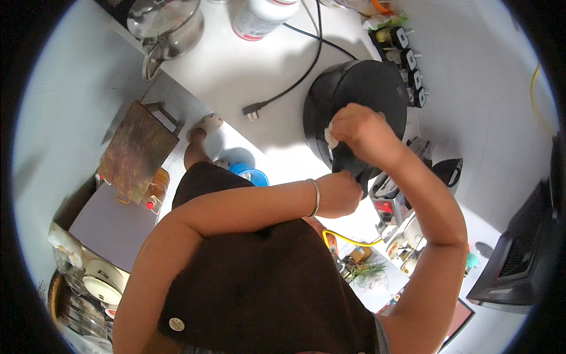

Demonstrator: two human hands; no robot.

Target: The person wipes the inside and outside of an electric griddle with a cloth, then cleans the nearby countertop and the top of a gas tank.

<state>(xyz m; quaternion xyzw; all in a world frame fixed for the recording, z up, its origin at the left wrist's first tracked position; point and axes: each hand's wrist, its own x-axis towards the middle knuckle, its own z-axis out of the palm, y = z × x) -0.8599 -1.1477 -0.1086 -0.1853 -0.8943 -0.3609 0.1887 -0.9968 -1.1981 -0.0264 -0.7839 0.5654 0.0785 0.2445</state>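
Observation:
A black, rounded appliance that looks like an air fryer (323, 97) stands on the white counter (236, 94). My left hand (337, 193), with a metal bangle at the wrist, is closed around its protruding handle (364, 183). My right hand (362, 133) is closed on a crumpled white cloth or tissue (331, 137) and presses it against the appliance's front, just above the handle. Most of the cloth is hidden under the fingers. A black power cord with a plug (253, 110) lies on the counter to the left of the appliance.
A steel pot with a glass lid (171, 41) and a white plastic jar (259, 20) stand at the back. Seasoning jars (407, 59) line the wall at right. A gas stove (386, 203) lies to the near right. A blue bucket (253, 175) is on the floor.

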